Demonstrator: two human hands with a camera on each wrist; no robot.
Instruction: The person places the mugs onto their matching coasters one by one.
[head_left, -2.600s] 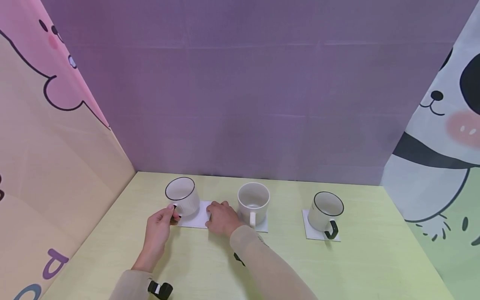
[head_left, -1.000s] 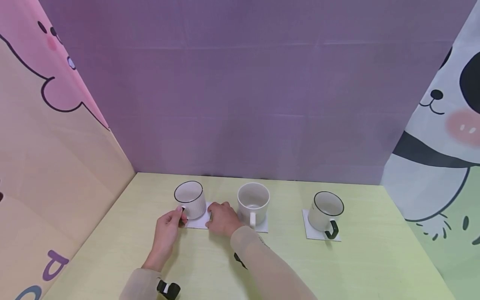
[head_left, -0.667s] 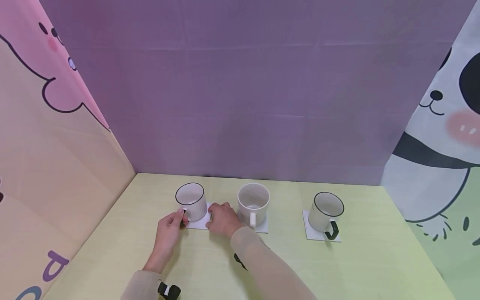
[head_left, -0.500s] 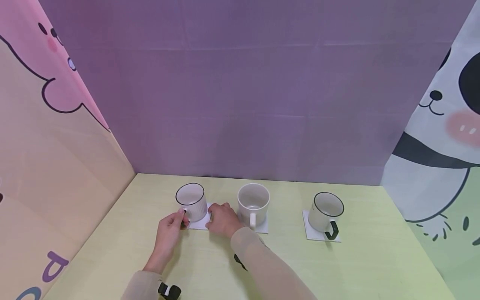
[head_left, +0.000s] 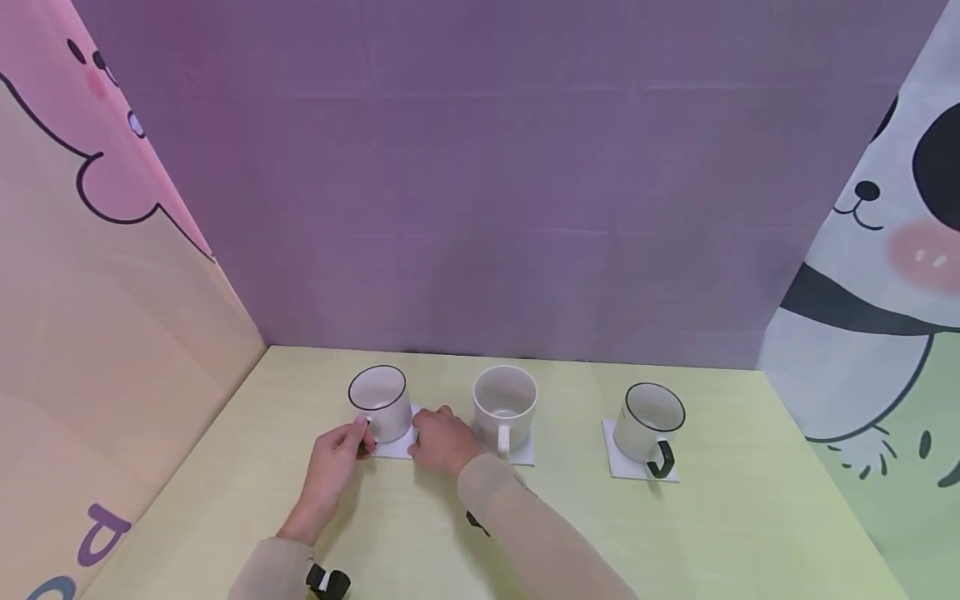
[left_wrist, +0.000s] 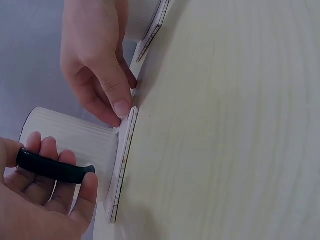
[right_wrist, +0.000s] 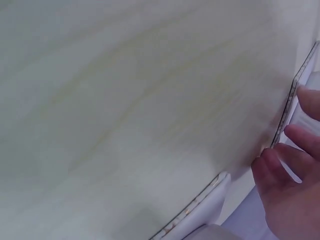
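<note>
On a white square coaster (head_left: 393, 450) at the left stands a white mug (head_left: 390, 421) with a dark rim and faint ribs. My left hand (head_left: 330, 467) grips its black handle (left_wrist: 55, 167), fingers curled round it in the left wrist view. My right hand (head_left: 444, 442) pinches the right edge of the same coaster, its thumb at the near corner. To the right of that hand is an all-white mug (head_left: 517, 421) on its own coaster (head_left: 527, 455). The right wrist view shows my right hand (right_wrist: 292, 195) only in part.
Farther right, another white mug (head_left: 637, 437) with a dark rim and black handle stands on a coaster (head_left: 618, 462). The pale wooden table (head_left: 712, 533) meets a purple backdrop (head_left: 487, 208) behind, with printed cloth panels at both sides.
Since the oldest frame, my left hand has moved the left mug rightward on its coaster, closer to my right hand. My right hand has stayed at the coaster's edge. Lately almost nothing moves.
</note>
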